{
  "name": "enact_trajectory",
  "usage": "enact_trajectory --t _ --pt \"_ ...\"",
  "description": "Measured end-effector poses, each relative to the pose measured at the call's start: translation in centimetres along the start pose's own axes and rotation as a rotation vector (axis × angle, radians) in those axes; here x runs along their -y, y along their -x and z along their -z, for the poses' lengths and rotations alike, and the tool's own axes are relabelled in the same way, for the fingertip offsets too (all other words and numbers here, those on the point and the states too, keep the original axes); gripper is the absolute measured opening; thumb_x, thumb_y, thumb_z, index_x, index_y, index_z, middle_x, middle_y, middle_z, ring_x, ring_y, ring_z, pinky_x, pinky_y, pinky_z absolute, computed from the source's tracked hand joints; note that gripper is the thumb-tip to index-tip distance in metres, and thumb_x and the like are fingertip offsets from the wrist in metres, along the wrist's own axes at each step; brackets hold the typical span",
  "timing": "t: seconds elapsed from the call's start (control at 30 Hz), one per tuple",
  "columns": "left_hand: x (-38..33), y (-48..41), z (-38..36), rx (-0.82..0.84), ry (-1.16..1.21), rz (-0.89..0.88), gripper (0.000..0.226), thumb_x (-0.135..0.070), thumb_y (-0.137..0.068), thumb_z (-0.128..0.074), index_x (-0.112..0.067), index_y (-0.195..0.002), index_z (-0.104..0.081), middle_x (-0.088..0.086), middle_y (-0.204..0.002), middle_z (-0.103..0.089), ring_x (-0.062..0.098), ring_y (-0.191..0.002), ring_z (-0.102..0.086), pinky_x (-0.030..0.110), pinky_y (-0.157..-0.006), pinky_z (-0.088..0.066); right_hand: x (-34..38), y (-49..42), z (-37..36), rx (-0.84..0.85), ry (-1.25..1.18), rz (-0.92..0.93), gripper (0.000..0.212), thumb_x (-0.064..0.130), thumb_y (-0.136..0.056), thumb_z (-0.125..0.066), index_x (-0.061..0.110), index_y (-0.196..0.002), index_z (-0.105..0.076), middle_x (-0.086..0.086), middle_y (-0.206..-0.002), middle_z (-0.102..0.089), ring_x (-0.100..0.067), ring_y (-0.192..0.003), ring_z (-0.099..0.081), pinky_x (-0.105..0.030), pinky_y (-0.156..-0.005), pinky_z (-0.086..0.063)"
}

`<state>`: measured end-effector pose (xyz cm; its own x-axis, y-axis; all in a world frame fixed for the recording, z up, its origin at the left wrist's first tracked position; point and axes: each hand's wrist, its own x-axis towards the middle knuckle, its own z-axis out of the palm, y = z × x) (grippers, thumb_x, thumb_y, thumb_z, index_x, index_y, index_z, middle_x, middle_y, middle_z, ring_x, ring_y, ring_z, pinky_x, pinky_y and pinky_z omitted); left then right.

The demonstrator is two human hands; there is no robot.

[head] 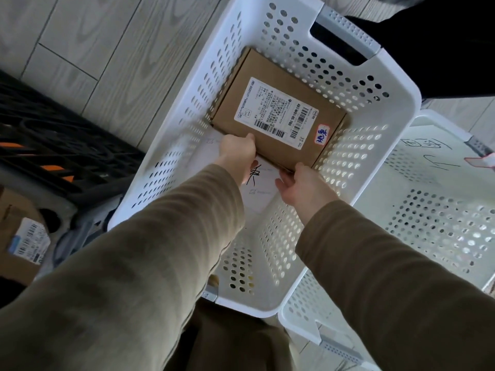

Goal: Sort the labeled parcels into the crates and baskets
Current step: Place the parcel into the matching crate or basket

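A brown cardboard parcel (278, 84) with a white shipping label and a small handwritten sticker sits deep inside a white perforated basket (184, 108). My left hand (237, 152) grips the parcel's near left edge, thumb on top. At the parcel's near right corner is my right hand (302, 183), thumb against the edge, fingers loosely spread beside it. A white sheet with black handwriting lies on the basket floor under my hands.
A second white perforated basket (439, 210) with a handwritten sheet stands to the right. A black crate with orange marks (53, 145) is at the left. Another labeled cardboard parcel (18, 236) lies at lower left. Pale wood floor surrounds them.
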<state>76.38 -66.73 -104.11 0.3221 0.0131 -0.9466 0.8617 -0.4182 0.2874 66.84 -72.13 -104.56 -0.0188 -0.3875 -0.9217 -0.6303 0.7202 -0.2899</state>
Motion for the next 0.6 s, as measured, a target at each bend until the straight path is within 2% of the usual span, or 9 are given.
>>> enact_trajectory --t 0.07,0.17,0.3,0.37,0.4,0.5,0.6 --pt "-0.3 0.6 0.1 -0.002 -0.032 0.011 0.016 -0.02 -0.097 -0.048 -0.012 -0.084 -0.05 0.001 -0.078 -0.05 0.015 -0.072 -0.05 0.025 -0.065 -0.048 0.9 0.9 0.3 -0.031 -0.118 -0.119 0.045 0.018 -0.102 -0.032 -0.002 -0.141 -0.033 -0.017 -0.146 -0.038 -0.026 -0.134 -0.04 -0.035 -0.108 -0.036" --pt "-0.6 2.5 0.9 0.034 -0.084 0.031 0.025 -0.027 -0.097 -0.045 -0.015 -0.076 -0.044 0.001 -0.076 -0.042 0.015 -0.072 -0.044 0.028 -0.068 -0.042 2.1 2.7 0.8 -0.057 -0.298 -0.237 0.037 0.018 -0.1 -0.044 0.004 -0.134 -0.045 -0.012 -0.134 -0.051 -0.018 -0.125 -0.051 -0.032 -0.099 -0.042" --pt "-1.0 6.7 2.8 0.049 -0.018 0.062 0.015 -0.021 -0.096 -0.044 -0.008 -0.099 -0.051 0.007 -0.092 -0.043 0.015 -0.079 -0.043 0.028 -0.062 -0.038 3.5 7.5 1.4 -0.004 -0.268 -0.23 0.039 0.016 -0.101 -0.04 0.0 -0.136 -0.04 -0.013 -0.123 -0.054 -0.019 -0.129 -0.047 -0.032 -0.102 -0.039" --pt "-1.2 8.8 3.5 0.052 0.028 0.064 0.015 -0.018 -0.097 -0.044 -0.009 -0.087 -0.05 0.006 -0.085 -0.038 0.013 -0.069 -0.037 0.026 -0.058 -0.034 4.2 9.3 1.7 -0.01 -0.223 -0.233 0.036 0.016 -0.102 -0.037 0.001 -0.135 -0.041 -0.013 -0.115 -0.055 -0.02 -0.132 -0.043 -0.033 -0.107 -0.034" --pt "-1.5 10.2 4.1 0.046 0.061 0.073 0.02 -0.02 -0.098 -0.045 -0.012 -0.079 -0.047 0.004 -0.08 -0.036 0.012 -0.065 -0.035 0.025 -0.057 -0.033 4.8 10.8 1.5 0.0 -0.194 -0.223 0.033 0.016 -0.103 -0.036 0.006 -0.134 -0.04 -0.014 -0.12 -0.055 -0.021 -0.134 -0.041 -0.033 -0.108 -0.032" --pt "-2.5 14.4 6.6 0.044 0.155 0.088 0.027 -0.025 -0.098 -0.048 -0.015 -0.073 -0.045 0.0 -0.074 -0.04 0.013 -0.069 -0.041 0.024 -0.059 -0.038 6.2 15.4 0.8 0.076 -0.022 -0.153 0.043 0.012 -0.104 -0.029 0.001 -0.146 -0.026 -0.017 -0.147 -0.039 -0.026 -0.137 -0.036 -0.035 -0.112 -0.027" --pt "-3.3 18.1 9.6 0.042 0.234 0.081 0.031 -0.031 -0.098 -0.047 -0.018 -0.07 -0.044 -0.002 -0.073 -0.045 0.012 -0.074 -0.047 0.024 -0.064 -0.04 7.3 19.7 -0.7 0.153 0.107 -0.134 0.045 0.014 -0.105 -0.027 0.002 -0.148 -0.023 -0.015 -0.152 -0.031 -0.028 -0.14 -0.03 -0.037 -0.115 -0.022"
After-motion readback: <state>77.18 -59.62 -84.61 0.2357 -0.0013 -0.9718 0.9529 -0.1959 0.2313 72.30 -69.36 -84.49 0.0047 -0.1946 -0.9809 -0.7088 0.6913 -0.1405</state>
